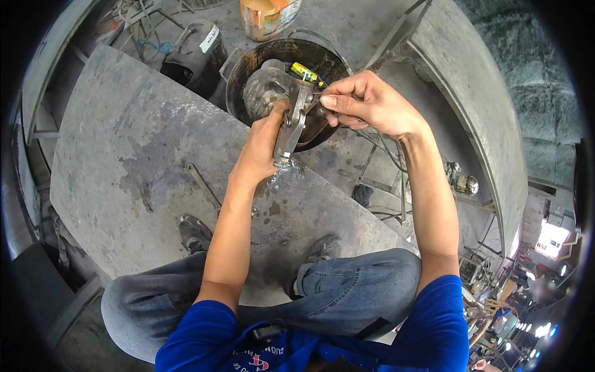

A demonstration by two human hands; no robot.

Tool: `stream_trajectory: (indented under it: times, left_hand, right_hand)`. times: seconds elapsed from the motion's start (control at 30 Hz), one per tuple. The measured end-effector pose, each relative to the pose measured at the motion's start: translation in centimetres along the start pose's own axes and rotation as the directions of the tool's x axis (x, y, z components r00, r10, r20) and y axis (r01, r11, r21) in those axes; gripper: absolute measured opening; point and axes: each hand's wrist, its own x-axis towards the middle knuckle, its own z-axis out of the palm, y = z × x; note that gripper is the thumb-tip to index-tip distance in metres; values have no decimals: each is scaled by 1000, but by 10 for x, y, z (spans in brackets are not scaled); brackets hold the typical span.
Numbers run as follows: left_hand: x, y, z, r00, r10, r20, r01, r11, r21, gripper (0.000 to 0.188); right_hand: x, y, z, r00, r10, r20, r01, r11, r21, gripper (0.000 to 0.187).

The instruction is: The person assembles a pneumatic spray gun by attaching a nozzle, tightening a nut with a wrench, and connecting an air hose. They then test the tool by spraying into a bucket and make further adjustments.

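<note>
My left hand [259, 147] is closed around a grey metal bracket with a narrow lever [296, 118] along its side, held upright over the near edge of a rusty round tub [313, 51]. At the bracket's right side is my right hand [370, 104], its thumb and fingers pinched together. What lies in that pinch is too small and hidden to make out. Behind the bracket, a dirty rounded metal piece [263, 92] rests in the tub. Beside it lies a yellow-green tube-shaped item [305, 72].
Under my feet spreads a stained metal plate [111, 118], with a thin rod-like tool [203, 185] on it. A dark container [201, 53] and an orange-and-white bucket [269, 20] stand beyond. Hoses run right of the tub; a curved-looking metal panel [468, 68] rises at right.
</note>
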Motion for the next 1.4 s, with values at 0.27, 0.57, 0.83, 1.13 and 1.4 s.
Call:
stream_trajectory:
  times: [0.27, 0.57, 0.83, 1.13, 1.4]
  left_hand:
    - [4, -8, -1, 991, -113, 67, 114, 993, -4, 55]
    - [7, -1, 0, 998, -52, 43, 52, 999, -15, 55]
    - [-2, -7, 6, 991, -87, 99, 86, 996, 22, 53]
    - [6, 0, 12, 977, -212, -15, 212, 973, 92, 50]
    - [5, -3, 2, 986, -61, 156, 59, 998, 14, 64]
  right_hand:
    - [0, -12, 8, 962, -93, -257, -30, 899, -437, 28]
    - [-5, -17, 8, 879, -473, -64, 254, 577, -776, 23]
    - [6, 6, -10, 999, -45, -11, 45, 998, -35, 27]
    - [7, 1, 31, 822, -553, -134, 0, 235, -972, 21]
    - [4, -11, -11, 975, 180, 130, -138, 950, -279, 29]
